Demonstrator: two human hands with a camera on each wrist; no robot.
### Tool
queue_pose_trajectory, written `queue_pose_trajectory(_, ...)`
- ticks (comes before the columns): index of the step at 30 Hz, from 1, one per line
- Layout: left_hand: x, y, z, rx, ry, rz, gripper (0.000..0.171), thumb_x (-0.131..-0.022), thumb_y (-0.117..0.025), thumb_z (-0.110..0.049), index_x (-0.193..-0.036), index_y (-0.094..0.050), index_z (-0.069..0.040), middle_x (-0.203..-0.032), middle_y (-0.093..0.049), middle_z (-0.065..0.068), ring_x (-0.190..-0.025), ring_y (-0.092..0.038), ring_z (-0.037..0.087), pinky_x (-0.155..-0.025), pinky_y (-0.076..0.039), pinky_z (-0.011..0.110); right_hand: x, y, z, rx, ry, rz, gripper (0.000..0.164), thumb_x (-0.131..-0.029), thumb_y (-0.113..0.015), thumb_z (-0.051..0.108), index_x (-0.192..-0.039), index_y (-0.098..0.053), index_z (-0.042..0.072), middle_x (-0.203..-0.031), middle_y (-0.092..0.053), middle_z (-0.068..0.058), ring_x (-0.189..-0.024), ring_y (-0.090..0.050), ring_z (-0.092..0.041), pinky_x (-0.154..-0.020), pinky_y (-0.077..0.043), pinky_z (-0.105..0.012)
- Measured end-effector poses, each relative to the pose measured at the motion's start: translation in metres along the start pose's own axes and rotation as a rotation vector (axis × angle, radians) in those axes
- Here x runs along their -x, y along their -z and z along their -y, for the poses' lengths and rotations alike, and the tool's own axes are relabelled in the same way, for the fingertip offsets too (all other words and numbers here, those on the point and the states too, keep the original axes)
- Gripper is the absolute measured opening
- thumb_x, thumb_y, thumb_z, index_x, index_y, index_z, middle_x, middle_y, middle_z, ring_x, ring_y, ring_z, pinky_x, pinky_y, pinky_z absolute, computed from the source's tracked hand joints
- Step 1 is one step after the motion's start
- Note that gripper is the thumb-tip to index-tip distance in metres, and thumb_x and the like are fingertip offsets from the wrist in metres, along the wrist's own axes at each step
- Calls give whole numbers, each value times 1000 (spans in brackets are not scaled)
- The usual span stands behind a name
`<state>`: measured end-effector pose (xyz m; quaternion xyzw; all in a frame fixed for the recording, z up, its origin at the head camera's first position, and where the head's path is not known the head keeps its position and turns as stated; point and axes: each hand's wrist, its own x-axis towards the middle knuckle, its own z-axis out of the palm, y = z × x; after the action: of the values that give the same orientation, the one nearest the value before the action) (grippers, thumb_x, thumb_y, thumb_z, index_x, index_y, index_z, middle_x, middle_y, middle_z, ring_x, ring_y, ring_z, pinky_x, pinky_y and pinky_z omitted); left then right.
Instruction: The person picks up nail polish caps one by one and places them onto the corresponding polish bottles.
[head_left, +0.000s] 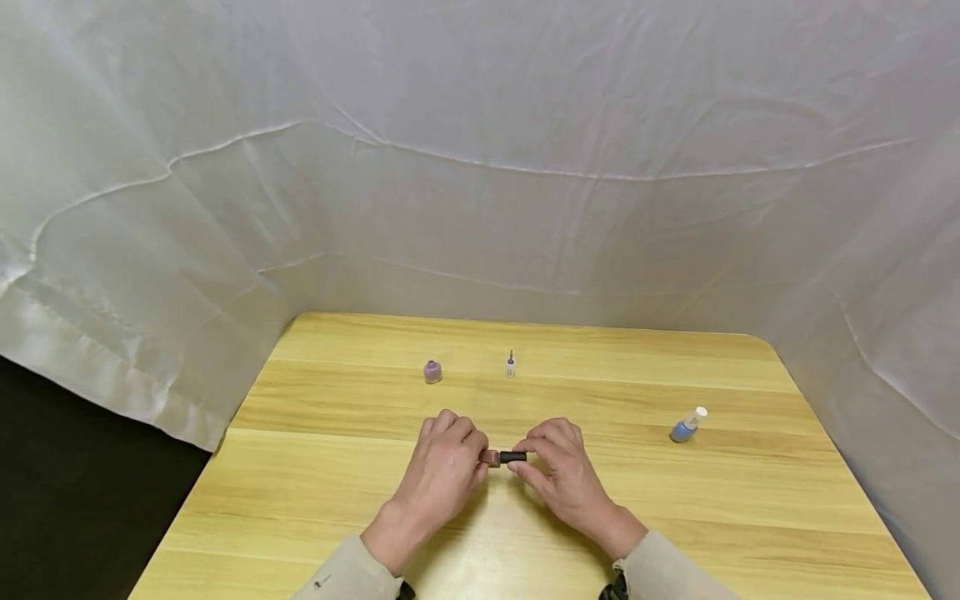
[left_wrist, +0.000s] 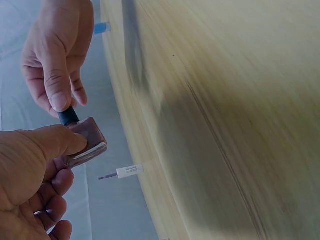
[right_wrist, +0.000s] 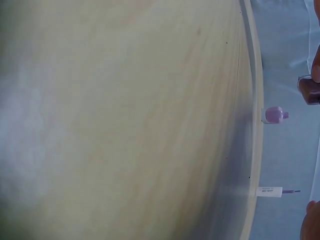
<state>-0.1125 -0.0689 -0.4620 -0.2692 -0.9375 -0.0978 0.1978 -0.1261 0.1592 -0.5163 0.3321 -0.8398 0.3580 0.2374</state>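
Note:
Between both hands, a brown-mauve nail polish bottle (head_left: 491, 458) lies sideways above the table. My left hand (head_left: 447, 467) pinches its glass body, thumb flat on one face in the left wrist view. On the bottle's neck sits a black cap (left_wrist: 69, 116), which my right hand (head_left: 561, 475) grips between thumb and fingers. Only the edge of the bottle (right_wrist: 310, 91) and a bit of each hand show in the right wrist view.
Farther back on the wooden table (head_left: 360, 342) stands a capless purple nail polish bottle (head_left: 432, 372). To its right, a white cap (head_left: 511, 367) stands with its brush pointing up. A blue nail polish bottle (head_left: 682, 432) with a white cap is at the right. Pale curtains (head_left: 480, 225) surround the table.

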Motion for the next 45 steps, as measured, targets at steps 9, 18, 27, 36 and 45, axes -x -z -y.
queue_pose_trajectory(9, -1, 0, 1, -13, -5, 9, 16, -89, -86, -30, -85, -74, -21, -92, -69, -8, -92, -52, 15, -81, -41, 32, -1, 2, 1, -12, -11, 8, 16, -86, -86, 17, -97, -75, 17, -103, -65, 7, -105, -54, -17, -98, -35, -40)
queue_pose_trajectory(18, -1, 1, 2, -14, -27, 23, 14, -88, -85, -28, -87, -74, -20, -93, -69, -8, -92, -53, 15, -81, -42, 31, -2, 3, 2, -24, -18, 12, 17, -86, -86, 15, -99, -74, 17, -104, -64, 7, -105, -53, -16, -99, -35, -39)
queue_pose_trajectory(27, -3, 4, 3, 1, -29, 6, 11, -89, -84, -24, -86, -74, -20, -92, -70, -8, -92, -53, 15, -80, -41, 31, -3, 4, 2, 3, 9, 8, 33, -83, -87, 16, -112, -71, 15, -111, -63, 4, -108, -51, -19, -100, -34, -40)
queue_pose_trajectory(36, -2, 5, 2, 1, -23, 19, 12, -88, -85, -26, -86, -74, -21, -92, -70, -8, -93, -54, 15, -83, -43, 32, -3, 3, 2, 2, 18, -6, 25, -84, -87, 18, -104, -72, 16, -107, -63, 5, -107, -52, -19, -100, -35, -39)
queue_pose_trajectory(45, -2, 5, 2, -14, -39, -1, 14, -87, -86, -25, -84, -73, -21, -90, -69, -9, -91, -54, 15, -82, -42, 32, -3, 2, 2, 15, 34, -4, 17, -93, -80, 31, -100, -73, 17, -103, -64, 5, -105, -53, -19, -98, -35, -41)
